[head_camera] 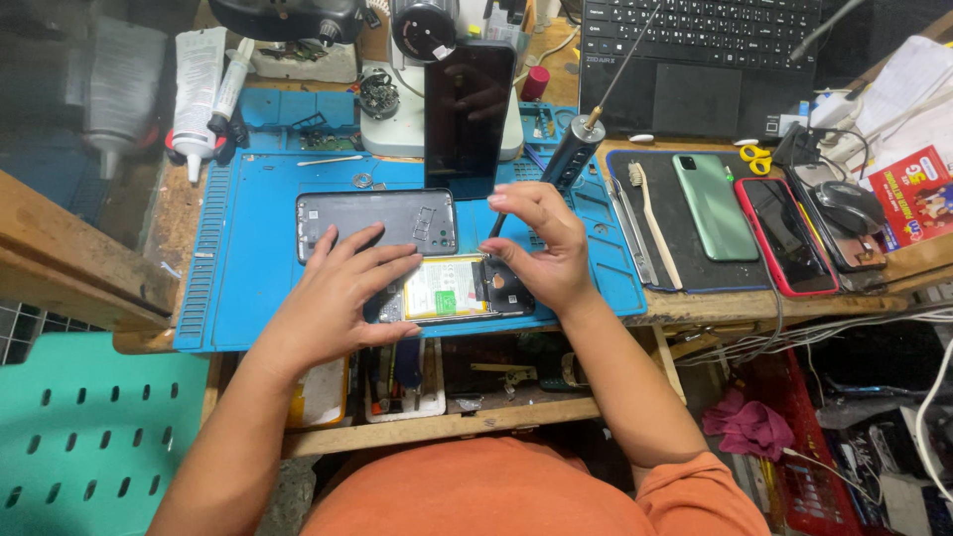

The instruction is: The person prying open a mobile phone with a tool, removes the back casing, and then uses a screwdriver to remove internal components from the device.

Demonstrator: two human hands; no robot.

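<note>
An opened phone (pixel 459 289) with its battery showing lies on the blue work mat (pixel 248 268) near the front edge. My left hand (pixel 333 293) lies flat on the phone's left end, fingers spread. My right hand (pixel 544 248) grips a grey electric screwdriver (pixel 566 159), its tip angled down toward the phone's right end. The phone's grey back cover (pixel 377 221) lies just behind the left hand. A phone screen panel (pixel 469 114) stands upright behind it.
A microscope base (pixel 397 124) stands at the mat's back. On a dark mat (pixel 685 223) to the right lie a toothbrush (pixel 655 223), a green phone (pixel 715 203) and a red-edged phone (pixel 786 236). A laptop (pixel 700 60) sits behind. A glue tube (pixel 197 94) lies at left.
</note>
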